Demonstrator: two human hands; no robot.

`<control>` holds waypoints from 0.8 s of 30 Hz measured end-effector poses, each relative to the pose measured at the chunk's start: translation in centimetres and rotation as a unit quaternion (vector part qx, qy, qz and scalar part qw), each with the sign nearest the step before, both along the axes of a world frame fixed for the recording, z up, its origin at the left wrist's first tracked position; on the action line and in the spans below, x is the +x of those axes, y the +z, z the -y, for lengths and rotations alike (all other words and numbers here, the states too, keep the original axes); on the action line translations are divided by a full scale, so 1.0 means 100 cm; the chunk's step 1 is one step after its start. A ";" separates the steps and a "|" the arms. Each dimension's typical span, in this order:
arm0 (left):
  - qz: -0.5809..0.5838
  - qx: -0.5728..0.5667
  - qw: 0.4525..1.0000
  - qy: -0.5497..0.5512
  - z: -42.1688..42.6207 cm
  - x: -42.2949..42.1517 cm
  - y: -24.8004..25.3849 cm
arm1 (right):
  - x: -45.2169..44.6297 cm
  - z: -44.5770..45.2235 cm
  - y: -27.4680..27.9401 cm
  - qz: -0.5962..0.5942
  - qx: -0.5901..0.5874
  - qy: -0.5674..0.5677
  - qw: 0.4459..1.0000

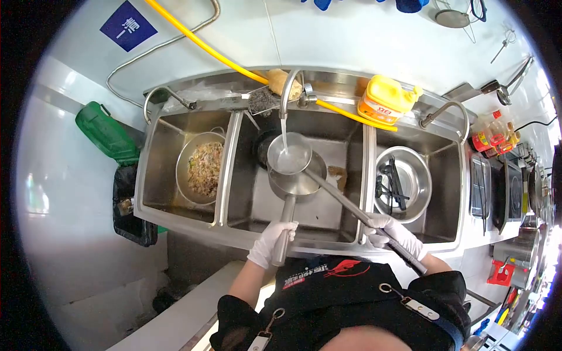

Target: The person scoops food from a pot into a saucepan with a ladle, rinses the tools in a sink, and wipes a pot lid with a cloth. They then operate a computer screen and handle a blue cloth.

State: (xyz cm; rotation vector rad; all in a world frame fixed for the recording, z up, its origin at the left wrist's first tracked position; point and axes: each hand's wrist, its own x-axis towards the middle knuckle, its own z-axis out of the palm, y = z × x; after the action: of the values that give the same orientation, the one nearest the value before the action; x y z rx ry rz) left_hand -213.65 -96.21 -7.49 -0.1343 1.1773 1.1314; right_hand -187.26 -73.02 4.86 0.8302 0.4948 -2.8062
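Note:
My left hand (273, 241), in a white glove, is wrapped round the handle of a metal saucepan (305, 186) in the middle sink. A large ladle (298, 161) is in my gloved right hand (394, 235), its long handle running up and left from my closed fingers. The ladle's bowl is over the saucepan and partly covers it. Water from the faucet (286, 96) falls into the bowl. Behind the ladle, a dark round pan (264, 145) shows in part.
The left sink holds a colander of food scraps (202, 167). In the right sink, a steel basin (421, 181) contains black utensils (393, 181). A yellow jug (386, 100), a scrubber (263, 100) and a yellow hose (211, 50) are along the back. A green-lidded bin (105, 131) stands left.

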 end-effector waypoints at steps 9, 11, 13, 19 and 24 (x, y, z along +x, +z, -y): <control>0.076 0.052 0.994 0.062 0.005 -0.041 -0.010 | 0.016 0.015 0.040 0.130 0.443 0.080 0.883; 0.173 0.093 0.977 0.081 -0.021 -0.044 -0.013 | 0.020 0.013 0.043 0.155 0.464 0.058 0.870; 0.209 0.096 0.969 0.086 -0.031 -0.036 -0.008 | 0.027 0.011 0.042 0.160 0.466 0.040 0.869; 0.125 0.035 0.988 0.082 0.007 -0.024 -0.004 | 0.033 0.006 0.032 0.157 0.449 0.014 0.880; -0.058 -0.051 0.997 0.013 -0.001 -0.019 -0.003 | 0.032 0.007 0.010 0.157 0.463 0.020 0.872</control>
State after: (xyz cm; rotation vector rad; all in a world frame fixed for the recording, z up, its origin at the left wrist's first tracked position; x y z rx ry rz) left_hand -215.51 -96.08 -7.82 -0.1642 1.3416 1.1132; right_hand -184.08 -73.69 5.84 1.3503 1.8092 -2.2097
